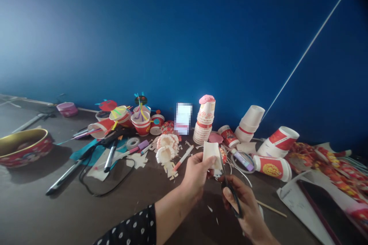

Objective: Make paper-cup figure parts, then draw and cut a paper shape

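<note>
Blue wall (143, 38) behind dark brown tabletop (66, 214). At left, red patterned bowl (25, 153) (gold inside), small pink tub (67, 109) farther back. White tape roll (132, 143) lying flat. Near wall, upright paper-cup stack (204, 122) topped with pink lump (207, 98). At right, red-and-white paper cup (273, 168) on side, dark-screened device (327, 203) over white sheet (289, 197).

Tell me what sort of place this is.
Probably a craft table against a blue wall: the right hand holds scissors, the left hand holds white paper, and a red cup carries coloured strips.
</note>
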Motion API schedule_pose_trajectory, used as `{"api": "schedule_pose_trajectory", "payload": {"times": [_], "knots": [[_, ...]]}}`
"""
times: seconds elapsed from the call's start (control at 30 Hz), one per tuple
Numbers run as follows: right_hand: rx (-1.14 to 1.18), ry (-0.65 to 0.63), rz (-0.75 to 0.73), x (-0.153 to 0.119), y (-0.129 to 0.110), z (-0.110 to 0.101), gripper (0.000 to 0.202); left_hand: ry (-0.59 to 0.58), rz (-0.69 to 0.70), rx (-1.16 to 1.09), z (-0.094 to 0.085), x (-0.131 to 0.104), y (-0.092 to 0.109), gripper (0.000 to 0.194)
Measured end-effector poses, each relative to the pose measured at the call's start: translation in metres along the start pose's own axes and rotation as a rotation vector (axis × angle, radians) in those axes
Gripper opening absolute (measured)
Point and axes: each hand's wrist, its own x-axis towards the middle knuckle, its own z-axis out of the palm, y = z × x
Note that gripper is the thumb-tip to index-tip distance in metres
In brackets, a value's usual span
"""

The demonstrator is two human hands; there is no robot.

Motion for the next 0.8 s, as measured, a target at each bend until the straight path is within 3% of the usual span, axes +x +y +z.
{"api": "schedule_pose_trajectory", "payload": {"times": [0.8], "knots": [[-0.112, 0.059, 0.026, -0.0011, -0.0034, 0.0025, 0.036, 0.030, -0.054, -0.064, 0.0030, -0.0029, 0.0032, 0.018]]}}
